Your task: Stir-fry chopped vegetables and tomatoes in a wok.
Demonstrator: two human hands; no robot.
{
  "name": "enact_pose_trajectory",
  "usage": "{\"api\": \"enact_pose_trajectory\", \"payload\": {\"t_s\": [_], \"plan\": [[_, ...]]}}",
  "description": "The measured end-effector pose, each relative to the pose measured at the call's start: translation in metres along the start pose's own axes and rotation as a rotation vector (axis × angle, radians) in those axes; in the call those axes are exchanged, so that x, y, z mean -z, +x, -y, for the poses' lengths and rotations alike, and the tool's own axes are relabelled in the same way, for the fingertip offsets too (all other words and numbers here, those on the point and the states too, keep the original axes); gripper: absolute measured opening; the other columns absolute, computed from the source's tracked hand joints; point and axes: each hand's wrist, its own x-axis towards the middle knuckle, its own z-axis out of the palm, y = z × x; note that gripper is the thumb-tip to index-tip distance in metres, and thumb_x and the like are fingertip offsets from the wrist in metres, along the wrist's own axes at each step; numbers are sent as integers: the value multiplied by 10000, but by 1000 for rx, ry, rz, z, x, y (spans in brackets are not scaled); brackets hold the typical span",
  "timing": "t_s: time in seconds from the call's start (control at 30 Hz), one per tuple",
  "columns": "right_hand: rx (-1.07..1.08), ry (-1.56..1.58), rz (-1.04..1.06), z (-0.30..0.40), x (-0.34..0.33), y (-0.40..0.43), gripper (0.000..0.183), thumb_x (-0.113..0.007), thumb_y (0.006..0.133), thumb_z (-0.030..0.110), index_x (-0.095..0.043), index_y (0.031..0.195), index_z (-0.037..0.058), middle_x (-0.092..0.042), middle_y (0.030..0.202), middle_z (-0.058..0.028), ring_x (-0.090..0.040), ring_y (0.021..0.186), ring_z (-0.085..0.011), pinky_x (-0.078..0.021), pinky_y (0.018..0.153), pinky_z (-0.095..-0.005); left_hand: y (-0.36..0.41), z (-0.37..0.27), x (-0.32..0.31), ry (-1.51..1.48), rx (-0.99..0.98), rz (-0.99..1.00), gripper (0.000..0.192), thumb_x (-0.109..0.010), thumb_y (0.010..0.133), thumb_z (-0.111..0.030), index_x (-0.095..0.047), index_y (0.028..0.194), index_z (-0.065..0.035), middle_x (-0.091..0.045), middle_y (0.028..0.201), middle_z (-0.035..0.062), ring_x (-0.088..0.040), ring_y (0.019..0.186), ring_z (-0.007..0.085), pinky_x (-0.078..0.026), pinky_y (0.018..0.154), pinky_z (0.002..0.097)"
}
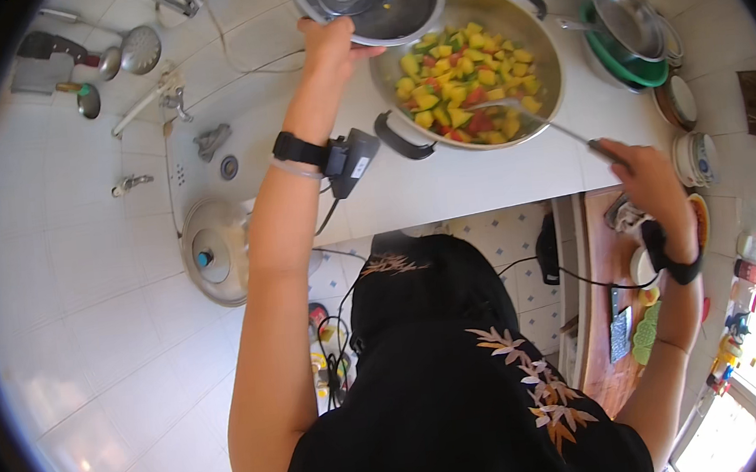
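My left hand (333,43) grips the near rim of a steel bowl (423,17), which is beside the upper left rim of a large two-handled wok (549,76). Inside the bowl lies a dark-handled utensil, and a small yellow bit sticks to the wall. Diced yellow-green vegetables (471,69) with red pieces, possibly tomato, cover the wok's bottom. In my right hand (646,175) is the handle of a metal cooking spatula (561,127). Its blade rests among the red pieces, partly hidden by them. Both wrists wear black straps; a device with a cable sits on the left one.
At left are a sink with a drain (229,167), a grey cloth (213,142), a glass lid (206,234) and a tap (174,102). Utensils hang on the tiles. Stacked basins (629,18) and bowls (695,158) line the right. A cleaver (620,333) lies on the wooden counter (597,271).
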Motion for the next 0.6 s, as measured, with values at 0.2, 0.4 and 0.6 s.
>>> {"api": "enact_pose_trajectory", "payload": {"t_s": [0.2,0.4,0.6], "plan": [[42,-146,-38,12,-19,6,310,-554,751,134,-561,1058,90,-570,668,-154,-560,666,-315,-431,621,-414,9,-8,-10,124,-136,-111,464,-410,715,52,-155,1104,50,-428,1028,257,-597,720,356,-571,504,377],[-2,-119,-54,10,-19,2,302,-554,749,140,-567,1049,100,-577,692,-160,-558,678,-320,-433,619,-407,10,-10,2,203,-219,-140,520,-390,716,60,-105,1148,7,-358,1100,256,-583,785,346,-571,509,376],[-25,-102,-50,12,2,-10,327,-556,737,97,-567,1063,98,-583,750,-169,-545,721,-344,-420,648,-413,-10,-5,36,261,-150,49,563,-346,729,66,-46,1200,-3,-349,1154,238,-580,823,317,-566,495,352]]}}
